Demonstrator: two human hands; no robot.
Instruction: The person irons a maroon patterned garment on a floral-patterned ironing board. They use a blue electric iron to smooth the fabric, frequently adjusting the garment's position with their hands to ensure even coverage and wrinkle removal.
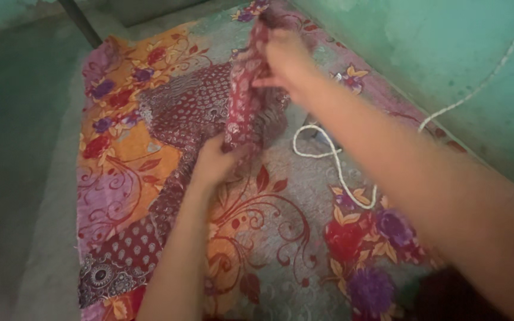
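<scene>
**Cloth stretched between two hands**

You held the maroon patterned cloth (242, 101) bunched into a strip, its long axis running away from you. Your right hand (284, 59) was clamped on the far, raised end; your left hand (212, 163) pinched the near end, low above the floral bedsheet (281, 238). The rest trailed left across the sheet. A white cord (334, 160) lay just right of the cloth.

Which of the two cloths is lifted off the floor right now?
The dark red dotted cloth: both the left hand and the right hand hold it bunched up, while the floral sheet lies flat under it.
</scene>
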